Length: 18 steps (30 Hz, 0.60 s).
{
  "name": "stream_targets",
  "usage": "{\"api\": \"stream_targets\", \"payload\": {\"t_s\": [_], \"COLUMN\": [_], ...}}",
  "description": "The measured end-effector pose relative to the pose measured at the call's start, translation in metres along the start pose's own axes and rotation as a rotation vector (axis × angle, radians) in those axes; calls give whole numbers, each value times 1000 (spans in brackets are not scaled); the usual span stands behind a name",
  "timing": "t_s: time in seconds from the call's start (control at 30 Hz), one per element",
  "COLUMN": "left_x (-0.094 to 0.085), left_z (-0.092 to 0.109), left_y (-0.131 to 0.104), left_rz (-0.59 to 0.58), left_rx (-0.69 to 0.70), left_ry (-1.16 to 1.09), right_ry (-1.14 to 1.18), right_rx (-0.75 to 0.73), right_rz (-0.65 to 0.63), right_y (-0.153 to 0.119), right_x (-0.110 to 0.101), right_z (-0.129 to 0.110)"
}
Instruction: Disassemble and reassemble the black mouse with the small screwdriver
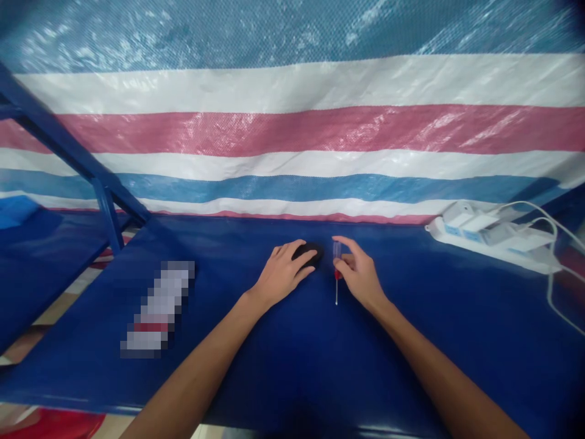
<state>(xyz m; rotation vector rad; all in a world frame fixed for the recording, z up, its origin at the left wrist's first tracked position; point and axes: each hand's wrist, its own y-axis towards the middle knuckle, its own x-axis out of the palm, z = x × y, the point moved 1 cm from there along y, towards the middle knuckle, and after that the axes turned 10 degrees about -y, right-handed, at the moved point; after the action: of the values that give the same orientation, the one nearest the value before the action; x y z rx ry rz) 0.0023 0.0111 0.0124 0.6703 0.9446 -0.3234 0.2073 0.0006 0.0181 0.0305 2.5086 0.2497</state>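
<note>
A black, rounded object that looks like a computer mouse [315, 250] lies on the blue tabletop [292, 366]. My left hand [282, 272] rests over its left side, with the thumb and fingers curved around it. Just to the right, my right hand [363, 273] grips a small screwdriver [337, 251] by its clear and red handle, between thumb and fingers. The screwdriver's thin metal shaft points toward me, and its tip shows below the hand. A narrow gap separates the screwdriver from the black mouse.
At the right back stands a white power strip [498, 247] with plugged-in adapters and white cables [551, 292]. A pixelated pale item [159, 305] lies at the left. A blue metal frame [68, 143] slants up on the left, and a striped tarp [292, 131] hangs behind.
</note>
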Motion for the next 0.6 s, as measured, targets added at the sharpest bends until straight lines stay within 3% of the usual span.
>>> {"api": "stream_targets", "payload": {"t_s": [0.13,0.23,0.43,0.6], "left_x": [-2,-1,3,5], "left_z": [-1,0,4,4], "left_y": [0,-1,-3,-3], "left_rz": [-60,-74,-71,-65], "left_rx": [149,212,217,207], "left_ry": [-81,-136,-135,-151], "right_ry": [65,-18,-269,-344], "right_rx": [-87,-201,-359,-420], "right_rz": [375,519,467,472], "right_y": [-1,-2,-2,6], "right_x": [-8,-10,-8,-12], "right_z": [0,3,11,-6]}}
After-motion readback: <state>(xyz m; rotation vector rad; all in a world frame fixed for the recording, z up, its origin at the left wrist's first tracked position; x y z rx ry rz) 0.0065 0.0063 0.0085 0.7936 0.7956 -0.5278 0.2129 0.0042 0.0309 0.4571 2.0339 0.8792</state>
